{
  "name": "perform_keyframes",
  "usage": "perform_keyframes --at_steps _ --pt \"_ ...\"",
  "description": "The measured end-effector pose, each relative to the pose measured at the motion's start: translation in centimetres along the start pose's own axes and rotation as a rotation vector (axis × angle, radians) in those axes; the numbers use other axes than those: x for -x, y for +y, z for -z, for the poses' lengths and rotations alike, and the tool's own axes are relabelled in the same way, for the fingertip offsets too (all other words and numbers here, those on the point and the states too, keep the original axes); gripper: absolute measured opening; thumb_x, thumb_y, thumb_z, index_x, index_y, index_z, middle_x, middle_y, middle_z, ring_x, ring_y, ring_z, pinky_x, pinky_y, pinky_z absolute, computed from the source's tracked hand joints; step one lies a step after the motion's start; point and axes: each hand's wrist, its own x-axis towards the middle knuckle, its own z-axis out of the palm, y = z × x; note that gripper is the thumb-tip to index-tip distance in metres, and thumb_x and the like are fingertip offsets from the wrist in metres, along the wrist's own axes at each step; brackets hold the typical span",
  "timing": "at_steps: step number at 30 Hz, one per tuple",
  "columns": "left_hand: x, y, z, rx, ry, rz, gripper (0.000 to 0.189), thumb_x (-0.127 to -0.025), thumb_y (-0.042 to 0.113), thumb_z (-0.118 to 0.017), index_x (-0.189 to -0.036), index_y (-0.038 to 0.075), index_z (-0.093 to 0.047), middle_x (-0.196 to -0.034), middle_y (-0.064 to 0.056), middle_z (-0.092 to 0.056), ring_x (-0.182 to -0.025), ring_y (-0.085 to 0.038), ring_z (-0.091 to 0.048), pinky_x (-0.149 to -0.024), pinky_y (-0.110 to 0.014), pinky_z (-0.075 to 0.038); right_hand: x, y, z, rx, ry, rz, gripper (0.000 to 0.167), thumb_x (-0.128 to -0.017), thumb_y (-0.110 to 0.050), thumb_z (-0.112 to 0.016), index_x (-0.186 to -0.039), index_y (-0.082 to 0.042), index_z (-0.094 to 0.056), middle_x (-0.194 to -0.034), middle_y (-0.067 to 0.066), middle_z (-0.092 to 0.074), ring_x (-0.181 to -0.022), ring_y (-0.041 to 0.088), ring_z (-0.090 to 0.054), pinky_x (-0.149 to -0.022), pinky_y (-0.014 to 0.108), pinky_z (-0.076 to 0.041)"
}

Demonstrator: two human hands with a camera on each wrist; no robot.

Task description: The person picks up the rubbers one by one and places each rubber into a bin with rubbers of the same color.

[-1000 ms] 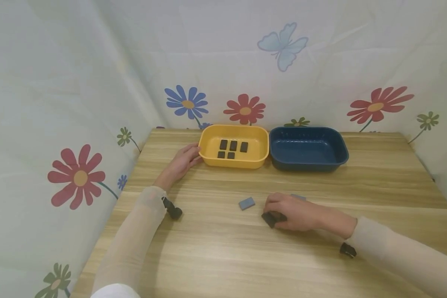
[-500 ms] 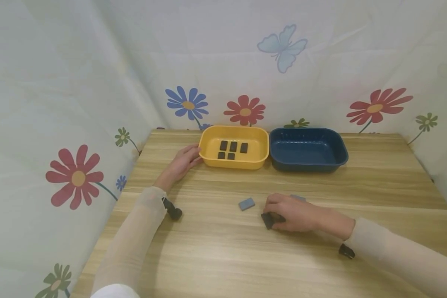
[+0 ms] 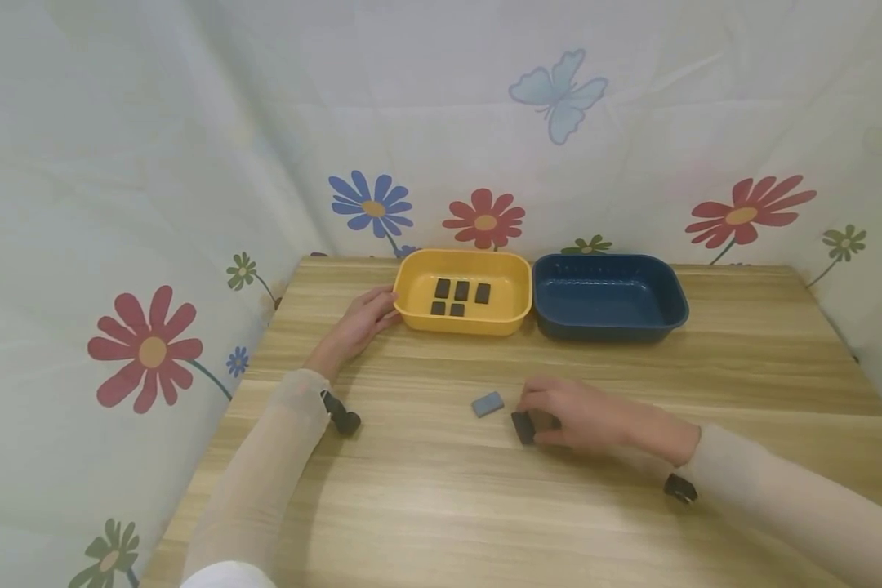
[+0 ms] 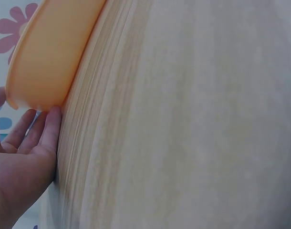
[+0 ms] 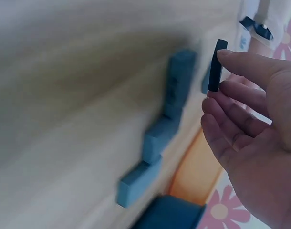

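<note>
My right hand is low over the middle of the table. It pinches a dark rectangular tile between thumb and fingertips; in the right wrist view that thin tile is seen edge-on. A grey-blue tile lies flat just left of it. Several blue-grey tiles lie by this hand in the right wrist view, hidden behind it in the head view. At the left end of the yellow basin, my left hand touches the wall with nearly straight fingers.
Several dark tiles lie in two rows inside the yellow basin. A dark blue basin stands against its right side. Both are near the back edge of the wooden table, before a flower-printed cloth.
My right hand has shifted slightly and turned the dark tile more upright. The grey-blue tile that showed behind this hand is now covered. My left hand stays at the basin.
</note>
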Motion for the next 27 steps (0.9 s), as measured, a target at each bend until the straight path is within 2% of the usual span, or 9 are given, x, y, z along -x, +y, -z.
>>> perform_keyframes --at_steps 7,10,15,18,23,27 --pt "0.2 0.1 -0.2 0.007 0.008 0.006 0.060 -0.112 0.020 -0.056 -0.162 -0.003 -0.032 -0.166 -0.019 -0.037 -0.150 -0.029 -0.044 -0.117 -0.035 -0.049 -2.3 1.0 2.1 -0.004 0.183 0.048 0.038 -0.085 -0.011 -0.089 -0.120 -0.006 -0.075 -0.114 0.003 -0.068 -0.103 0.021 -0.067 -0.091 0.039 -0.063" --pt "0.2 0.2 -0.2 -0.003 0.004 0.006 0.061 -0.112 0.021 -0.056 -0.162 -0.003 -0.032 -0.167 -0.019 -0.037 -0.151 -0.028 -0.043 -0.118 -0.035 -0.048 -3.3 1.6 3.2 -0.028 0.230 0.010 0.037 -0.086 -0.012 -0.089 -0.121 -0.008 -0.076 -0.115 0.002 -0.069 -0.104 0.022 -0.069 -0.090 0.039 -0.063" --pt "0.2 0.2 -0.1 -0.005 0.005 0.010 0.060 -0.112 0.022 -0.055 -0.163 -0.003 -0.032 -0.167 -0.018 -0.037 -0.151 -0.028 -0.044 -0.117 -0.034 -0.049 -5.1 2.1 5.0 -0.077 0.253 -0.073 0.037 -0.090 -0.016 -0.086 -0.124 -0.007 -0.075 -0.117 0.004 -0.070 -0.108 0.027 -0.068 -0.091 0.040 -0.062" --pt "0.3 0.6 -0.2 0.003 0.000 0.016 0.060 -0.113 0.020 -0.054 -0.163 -0.003 -0.031 -0.168 -0.019 -0.035 -0.152 -0.029 -0.042 -0.119 -0.037 -0.047 -6.3 2.6 5.7 -0.090 0.282 -0.104 0.036 -0.091 -0.015 -0.085 -0.124 -0.004 -0.075 -0.117 0.007 -0.072 -0.105 0.027 -0.068 -0.087 0.041 -0.062" --pt "0.9 1.3 -0.6 0.009 -0.020 0.020 0.060 -0.112 0.018 -0.053 -0.163 -0.005 -0.029 -0.169 -0.021 -0.032 -0.154 -0.032 -0.038 -0.124 -0.042 -0.042 -8.4 4.0 6.2 -0.095 0.310 -0.187 0.040 -0.092 -0.018 -0.086 -0.127 -0.003 -0.074 -0.118 0.012 -0.073 -0.106 0.032 -0.068 -0.090 0.042 -0.063" --pt "0.6 0.8 -0.4 -0.012 -0.014 0.016 0.060 -0.113 0.019 -0.053 -0.163 -0.004 -0.030 -0.169 -0.020 -0.033 -0.153 -0.032 -0.039 -0.122 -0.041 -0.044 -9.6 5.3 6.3 -0.108 0.328 -0.249 0.042 -0.094 -0.020 -0.084 -0.130 -0.001 -0.072 -0.120 0.014 -0.073 -0.111 0.034 -0.067 -0.095 0.045 -0.061"
